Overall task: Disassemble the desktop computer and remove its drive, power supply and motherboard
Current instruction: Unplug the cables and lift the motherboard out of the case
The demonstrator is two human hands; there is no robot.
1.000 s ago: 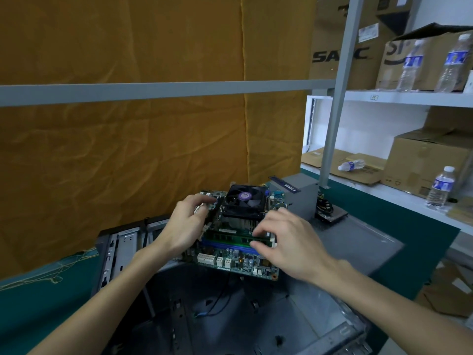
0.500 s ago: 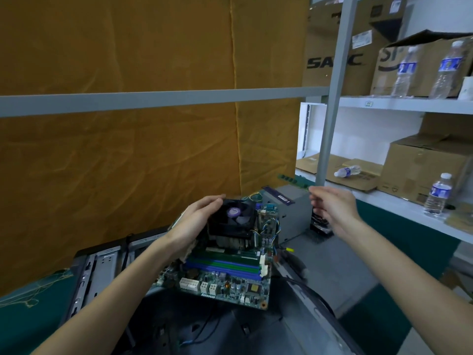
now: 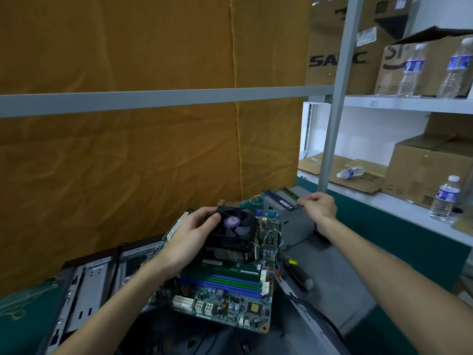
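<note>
My left hand (image 3: pixel 189 237) grips the black fan and heatsink (image 3: pixel 234 230) of the green motherboard (image 3: pixel 225 301) and holds the board tilted above the open, dark grey computer case (image 3: pixel 84 285). Memory modules still sit in the board's blue slots. To the right, the grey power supply (image 3: pixel 294 226) stands on the table with a blue memory stick (image 3: pixel 280 201) lying on top. My right hand (image 3: pixel 320 204) is at the power supply's top, fingers curled, pinching the near end of a green memory stick (image 3: pixel 289 192) that lies beside the blue one.
A black-handled screwdriver (image 3: pixel 300 276) lies on the grey side panel (image 3: pixel 340 285) right of the case. A grey shelf post (image 3: pixel 332 124) rises just behind my right hand. The white shelf (image 3: pixel 409 211) holds cardboard boxes and water bottles (image 3: pixel 445 198). Orange cloth hangs behind.
My right hand left the board's memory slots and moved up right to the power supply's top with the green stick. My left hand shifted onto the fan, holding the board alone.
</note>
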